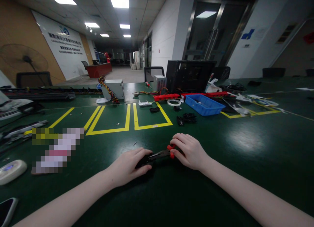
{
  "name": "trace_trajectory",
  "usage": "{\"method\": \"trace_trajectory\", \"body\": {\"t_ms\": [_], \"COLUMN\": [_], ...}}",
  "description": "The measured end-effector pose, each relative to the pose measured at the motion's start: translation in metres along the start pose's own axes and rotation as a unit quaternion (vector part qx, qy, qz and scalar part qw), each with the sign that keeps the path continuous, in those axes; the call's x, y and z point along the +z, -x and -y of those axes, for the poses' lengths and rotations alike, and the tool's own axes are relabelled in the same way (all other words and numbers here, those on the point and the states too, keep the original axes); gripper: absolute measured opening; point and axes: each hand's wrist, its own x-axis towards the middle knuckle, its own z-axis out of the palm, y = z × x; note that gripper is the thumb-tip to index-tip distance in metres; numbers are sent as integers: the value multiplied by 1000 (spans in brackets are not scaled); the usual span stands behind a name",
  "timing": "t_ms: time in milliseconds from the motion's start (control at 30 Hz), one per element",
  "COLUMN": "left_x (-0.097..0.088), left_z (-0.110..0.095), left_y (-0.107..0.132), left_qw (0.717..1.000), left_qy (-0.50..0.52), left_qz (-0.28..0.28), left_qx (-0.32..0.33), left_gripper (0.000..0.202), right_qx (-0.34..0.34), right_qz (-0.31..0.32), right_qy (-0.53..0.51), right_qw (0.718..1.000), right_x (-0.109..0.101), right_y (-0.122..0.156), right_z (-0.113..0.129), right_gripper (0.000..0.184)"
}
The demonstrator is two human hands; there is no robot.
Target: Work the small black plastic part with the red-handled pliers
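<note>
We hold red-handled, dark-metal long-nose pliers (160, 154) low over the glossy green worktop (216, 138).
Our right hand (188, 151) curls thumb and fingers round the grips; our left hand (126, 166) pinches a small black object (142, 161), mostly hidden, by the pliers' nose, and we cannot tell whether the tips touch it. Beyond our knuckles, green surface runs to the yellow tape outlines (109, 132) and the shallow blue plastic tray (208, 111), well apart from both hands.
</note>
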Motion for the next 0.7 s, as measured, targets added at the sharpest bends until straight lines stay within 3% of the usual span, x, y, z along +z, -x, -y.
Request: {"method": "trace_trajectory", "body": {"t_ms": [500,700], "left_x": [2,0], "left_z": [3,1], "left_y": [0,-1], "left_qw": [1000,1000], "left_qy": [-18,-16], "left_qz": [-4,2], "left_qx": [1,-5], "left_gripper": [39,32], "right_qx": [-5,-19], "right_qz": [7,13], "right_qy": [-3,-2], "right_qw": [1000,1000], "right_x": [2,1], "right_y": [1,-1], "right_z": [0,-1], "right_gripper": [37,55]}}
